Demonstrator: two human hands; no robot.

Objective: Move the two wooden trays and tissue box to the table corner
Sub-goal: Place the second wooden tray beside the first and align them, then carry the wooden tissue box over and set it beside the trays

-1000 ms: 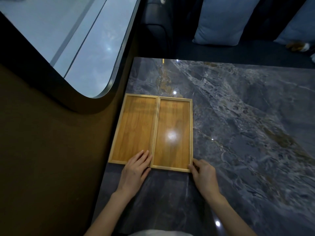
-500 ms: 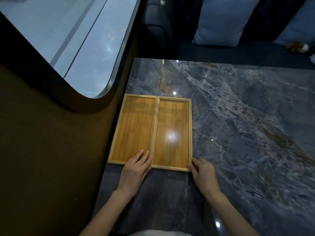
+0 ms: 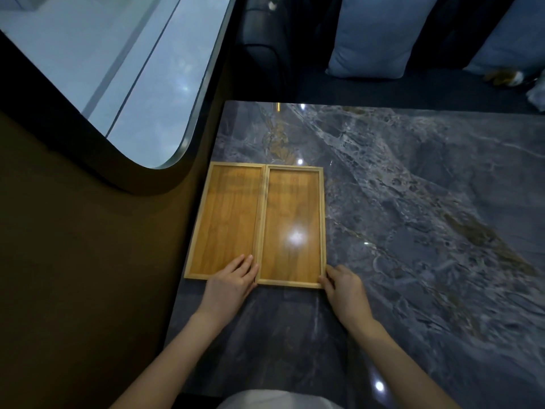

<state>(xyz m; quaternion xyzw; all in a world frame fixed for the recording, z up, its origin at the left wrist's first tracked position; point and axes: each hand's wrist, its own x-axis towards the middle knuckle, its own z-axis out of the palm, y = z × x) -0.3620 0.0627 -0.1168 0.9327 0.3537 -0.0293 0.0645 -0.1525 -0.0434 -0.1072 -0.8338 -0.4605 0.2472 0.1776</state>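
Two shallow wooden trays lie side by side, long sides touching, against the left edge of the marble table (image 3: 413,231). My left hand (image 3: 233,280) lies flat on the near right corner of the left tray (image 3: 227,214), with the fingers stretched out on its floor. At the near right corner of the right tray (image 3: 292,219), my right hand (image 3: 343,286) has its fingertips curled around the rim. No tissue box is in view.
A brown wall panel (image 3: 88,276) with a curved window (image 3: 118,69) runs close along the table's left edge. Beyond the far edge are a dark seat (image 3: 265,54) and blue cushions (image 3: 380,36). Small objects (image 3: 507,78) lie at the far right.
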